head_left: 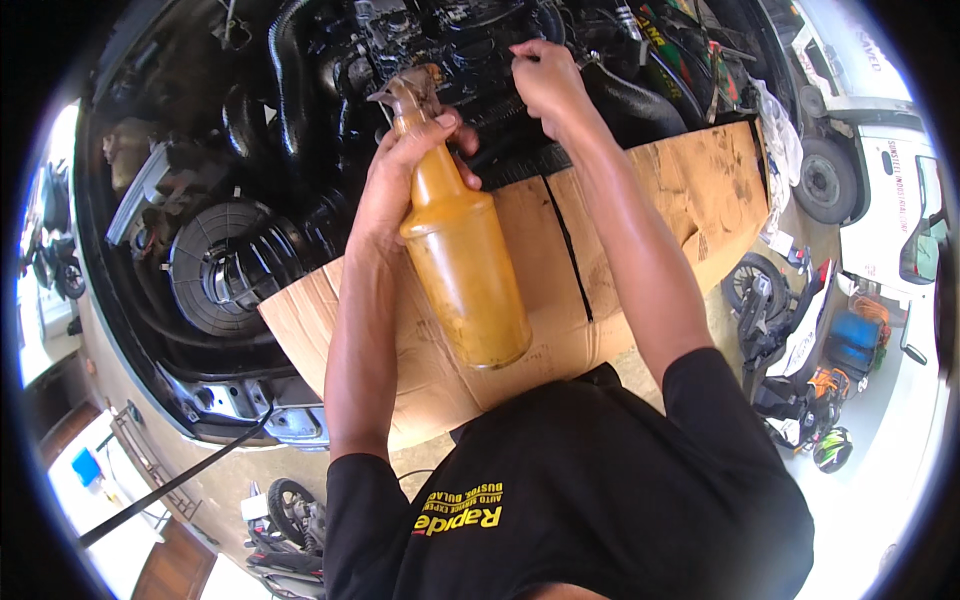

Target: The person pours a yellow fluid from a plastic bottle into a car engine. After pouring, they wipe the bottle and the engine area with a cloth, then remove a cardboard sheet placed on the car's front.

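Observation:
My left hand (388, 180) is wrapped round the neck of a yellow spray bottle (468, 280), just under its grimy trigger head. The bottle hangs tilted over a sheet of cardboard (660, 210), its base toward me. Higher up and to the right, my right hand (552, 90) is closed above the dark, wet-looking engine (470, 50). Its fingers are drawn together, and whatever they may hold is hidden or too small to make out.
The cardboard lies along the front of the open engine bay. A round black part (232, 265) sits at the left, and a black rod (180, 490) slants below it. Parked motorcycles (290, 520), a white vehicle (895, 190) and a helmet (832, 450) stand around.

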A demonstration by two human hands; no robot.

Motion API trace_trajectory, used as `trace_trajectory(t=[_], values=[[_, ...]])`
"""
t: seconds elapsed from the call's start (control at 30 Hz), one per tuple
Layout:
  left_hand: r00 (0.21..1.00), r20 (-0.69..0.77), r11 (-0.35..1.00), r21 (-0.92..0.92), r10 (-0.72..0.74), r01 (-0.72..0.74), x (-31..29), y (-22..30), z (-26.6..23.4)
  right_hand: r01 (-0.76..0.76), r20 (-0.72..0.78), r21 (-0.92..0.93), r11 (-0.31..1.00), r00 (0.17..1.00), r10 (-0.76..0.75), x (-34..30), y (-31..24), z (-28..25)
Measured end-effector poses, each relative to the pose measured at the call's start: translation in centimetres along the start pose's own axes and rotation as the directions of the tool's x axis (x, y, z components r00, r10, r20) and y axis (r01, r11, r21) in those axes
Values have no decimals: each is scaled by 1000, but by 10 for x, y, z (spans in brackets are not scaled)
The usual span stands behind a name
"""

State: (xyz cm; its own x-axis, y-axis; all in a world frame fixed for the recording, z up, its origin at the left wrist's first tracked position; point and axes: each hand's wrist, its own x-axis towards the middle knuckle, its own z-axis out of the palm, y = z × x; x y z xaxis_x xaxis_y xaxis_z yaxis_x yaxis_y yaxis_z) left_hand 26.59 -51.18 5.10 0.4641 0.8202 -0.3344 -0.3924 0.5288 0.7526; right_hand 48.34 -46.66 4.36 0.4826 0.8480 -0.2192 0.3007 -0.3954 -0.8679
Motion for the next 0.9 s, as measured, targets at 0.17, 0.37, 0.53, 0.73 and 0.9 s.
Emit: trace_trajectory(t=[0.17,0.37,0.53,0.73,0.9], values=[[1000,13,1000,-18,-11,11,0,-4,-3,203,-78,-99,974,974,-211,-30,39,23],[997,66,999,15,34,-35,-1,0,1,187,-117,-74,980,974,-195,-14,43,27],[1000,5,999,-47,-15,15,1,-5,-8,146,-113,-33,989,982,-149,-25,27,27],[998,65,1000,2,18,-18,-1,-1,-1,167,-175,-101,981,968,-183,-46,29,43],[1000,19,1000,-24,5,-5,0,-6,-11,121,-157,-60,991,979,-129,-9,12,24]])
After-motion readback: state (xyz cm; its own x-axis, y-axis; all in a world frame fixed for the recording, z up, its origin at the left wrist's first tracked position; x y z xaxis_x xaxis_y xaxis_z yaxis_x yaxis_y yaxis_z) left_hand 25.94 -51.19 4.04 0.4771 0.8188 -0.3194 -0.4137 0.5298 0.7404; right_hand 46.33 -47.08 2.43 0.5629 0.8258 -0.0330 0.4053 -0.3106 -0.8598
